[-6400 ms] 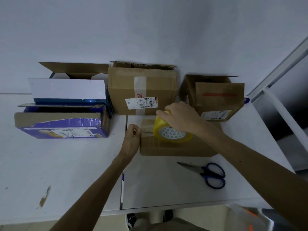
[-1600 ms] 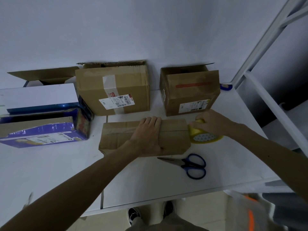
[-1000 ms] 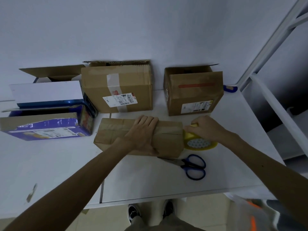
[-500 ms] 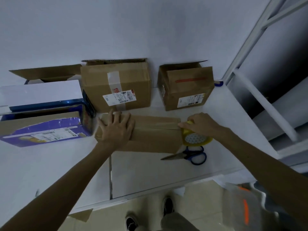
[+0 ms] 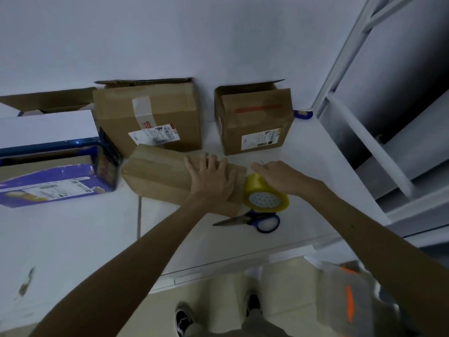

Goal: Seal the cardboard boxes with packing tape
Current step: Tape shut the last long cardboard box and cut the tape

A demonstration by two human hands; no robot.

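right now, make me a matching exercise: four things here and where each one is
1 tape roll
2 scissors
3 left hand
4 purple box

a pressed flat on the low brown box
b far left of the table
c in the right hand, at that box's right end
d lying on the table, nearer the person than the roll

Pairs: 1-c, 2-d, 3-a, 4-b

Two bare forearms (image 5: 155, 254), each ending in a hand: left hand (image 5: 211, 181), right hand (image 5: 279, 176). Below the bench edge: grey-beige trouser legs (image 5: 254, 321) over dark shoes (image 5: 182, 321) with pale markings.
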